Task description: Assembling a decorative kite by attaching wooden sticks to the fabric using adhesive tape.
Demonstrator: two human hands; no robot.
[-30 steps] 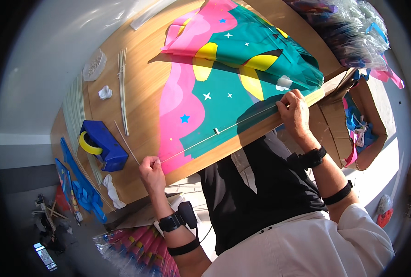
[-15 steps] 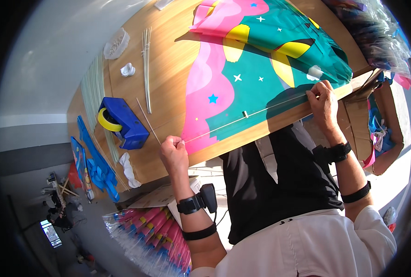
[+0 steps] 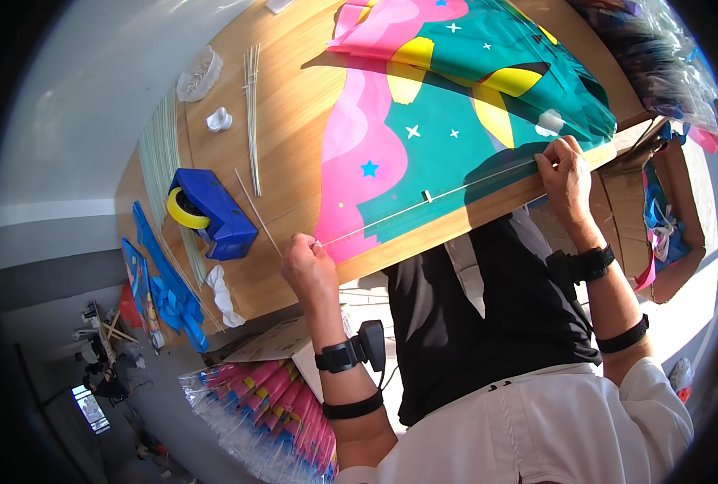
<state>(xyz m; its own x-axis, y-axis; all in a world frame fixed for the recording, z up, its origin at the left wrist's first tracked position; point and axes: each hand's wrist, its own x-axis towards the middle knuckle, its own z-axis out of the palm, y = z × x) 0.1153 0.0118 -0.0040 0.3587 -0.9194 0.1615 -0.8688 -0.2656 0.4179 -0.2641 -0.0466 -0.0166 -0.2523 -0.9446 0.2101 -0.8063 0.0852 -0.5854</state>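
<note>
A thin pale rod [image 3: 383, 219] lies along the near edge of a printed green and pink sheet [image 3: 447, 157], with a small light clip or sleeve [image 3: 427, 196] at about its middle. My left hand [image 3: 310, 266] pinches the rod's left end at the pink corner of the sheet. At the other end, my right hand [image 3: 567, 179] closes its thumb and fingers on the rod over the green part. The far side of the sheet is folded and bunched, showing yellow shapes.
Left of the sheet, a blue tape dispenser [image 3: 214, 214] stands on the wooden table [image 3: 294, 129] among bundles of thin rods [image 3: 252, 121]. Beyond are a small white bowl [image 3: 199, 74] and blue ribbon [image 3: 177, 302]. An open cardboard box [image 3: 625, 222] is at right; packaged pink items [image 3: 282, 411] lie below left.
My left hand has shifted slightly right and rolled over at the rod's end. The right hand, rod and sheet stay nearly in place.
</note>
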